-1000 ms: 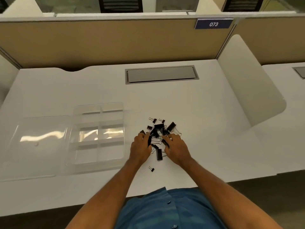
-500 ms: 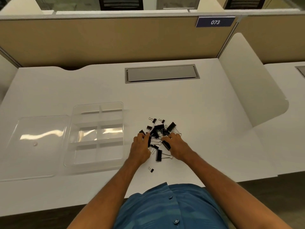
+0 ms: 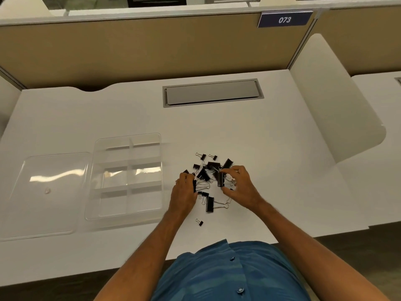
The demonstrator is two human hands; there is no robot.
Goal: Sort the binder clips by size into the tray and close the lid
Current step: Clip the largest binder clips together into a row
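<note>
A pile of black binder clips [image 3: 206,170] of mixed sizes lies on the white desk. My right hand [image 3: 240,187] pinches a large binder clip [image 3: 220,179] between thumb and fingers, just above the pile. My left hand [image 3: 184,192] rests at the pile's left edge, its fingers closed on a binder clip [image 3: 194,185] with wire handles sticking out. Another large clip [image 3: 209,204] lies between my hands, and a tiny one [image 3: 200,222] sits apart nearer me. The clear divided tray [image 3: 95,183] stands left of the pile with nothing in its compartments, its hinged lid [image 3: 47,192] lying flat open.
A grey cable hatch [image 3: 212,92] is set into the desk behind the pile. Tan partition walls close off the back, and a white divider panel [image 3: 338,109] rises on the right. The desk's front edge runs close to my blue shirt.
My right hand has lifted and curled around a large clip, pulling it up from the pile. The left hand stays at the pile's left side.
</note>
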